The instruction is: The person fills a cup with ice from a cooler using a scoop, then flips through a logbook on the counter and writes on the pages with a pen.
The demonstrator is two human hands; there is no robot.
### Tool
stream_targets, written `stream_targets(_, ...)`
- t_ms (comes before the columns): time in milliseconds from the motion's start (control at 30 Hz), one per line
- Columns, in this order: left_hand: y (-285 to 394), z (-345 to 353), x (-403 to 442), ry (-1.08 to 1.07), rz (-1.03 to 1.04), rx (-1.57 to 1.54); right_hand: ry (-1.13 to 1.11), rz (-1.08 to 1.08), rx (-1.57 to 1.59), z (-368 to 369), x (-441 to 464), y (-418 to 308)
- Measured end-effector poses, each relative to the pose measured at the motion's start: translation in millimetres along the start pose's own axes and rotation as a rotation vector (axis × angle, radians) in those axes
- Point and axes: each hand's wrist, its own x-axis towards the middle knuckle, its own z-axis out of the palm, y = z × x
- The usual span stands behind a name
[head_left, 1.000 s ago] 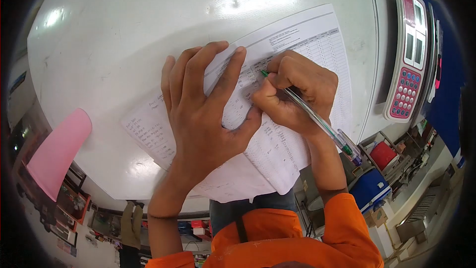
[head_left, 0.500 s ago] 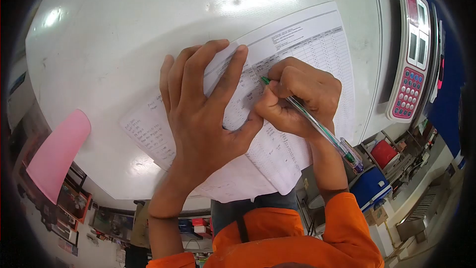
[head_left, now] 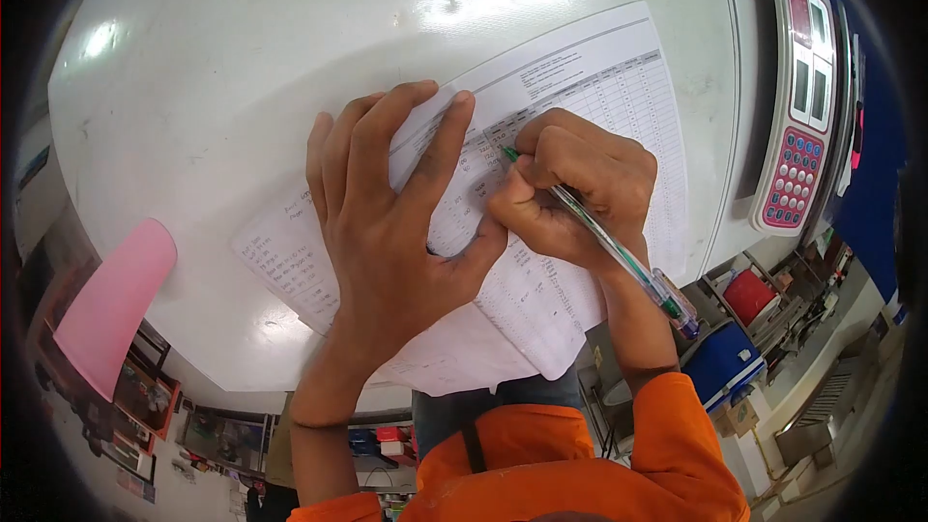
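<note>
My left hand (head_left: 391, 203) lies with its fingers spread over the papers and holds nothing. Beside it, my right hand (head_left: 585, 184) is closed around a clear pen (head_left: 619, 249) with a green tip, which touches or nearly touches the page. Under both hands are a printed table sheet (head_left: 619, 87) and a handwritten sheet (head_left: 290, 256) at the left. The lower edges of the papers hang over the table's near edge. My right fingers and left thumb hide part of the writing.
A white table (head_left: 242, 29) bears the papers. At the right stands a scale (head_left: 797, 106) with a red keypad. A pink curved sheet (head_left: 121, 304) is at the left edge. Beyond the near edge are a blue box (head_left: 720, 362) and a red container (head_left: 746, 295).
The pen tip has moved slightly over the page with my right hand. My left hand stays spread in nearly the same place. The person in the background at lower left has shifted and is now mostly hidden.
</note>
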Motion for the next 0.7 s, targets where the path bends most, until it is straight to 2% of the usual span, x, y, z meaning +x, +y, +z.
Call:
stream_targets(567,-0.7,1.0,0.2,0.011,0.008,0.0,-0.031,0.002,0.074,-5.9,-5.2,0.7)
stream_targets(700,-1.6,1.8,-1.3,0.012,0.014,-0.009,0.006,0.013,0.003,-2.1,-5.8,-2.7)
